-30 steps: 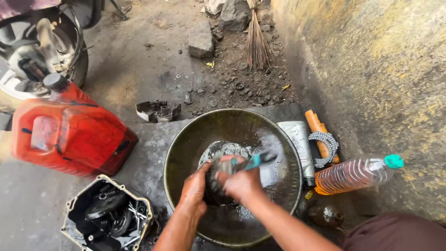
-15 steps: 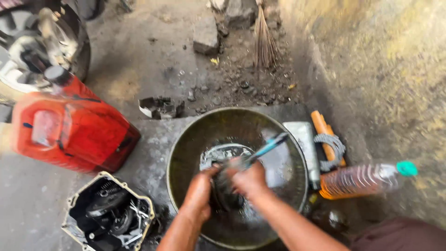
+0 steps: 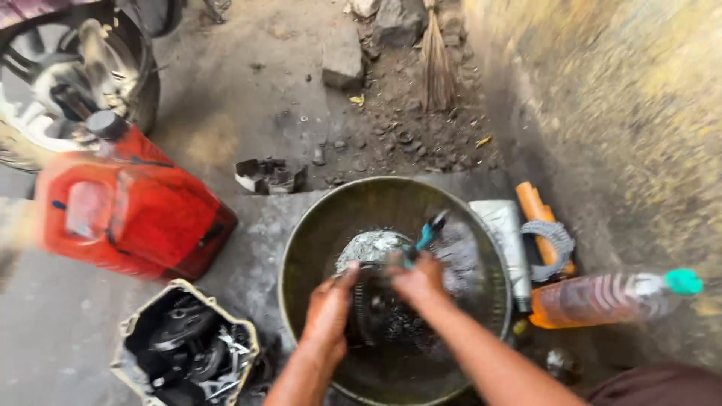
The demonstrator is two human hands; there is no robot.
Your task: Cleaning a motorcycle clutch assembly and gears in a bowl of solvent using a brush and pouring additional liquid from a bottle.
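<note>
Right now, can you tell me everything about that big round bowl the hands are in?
The metal basin is wide, round and shallow, dull greenish-brown and stained dark inside. It sits on the grey concrete ground, holding a grimy round engine part and wet dark liquid. The left hand steadies the part while the right hand scrubs it with a teal-handled brush.

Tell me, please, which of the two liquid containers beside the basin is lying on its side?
The clear plastic bottle with the green cap, right of the basin, lies flat; the red jerrycan on the left stands.
</note>
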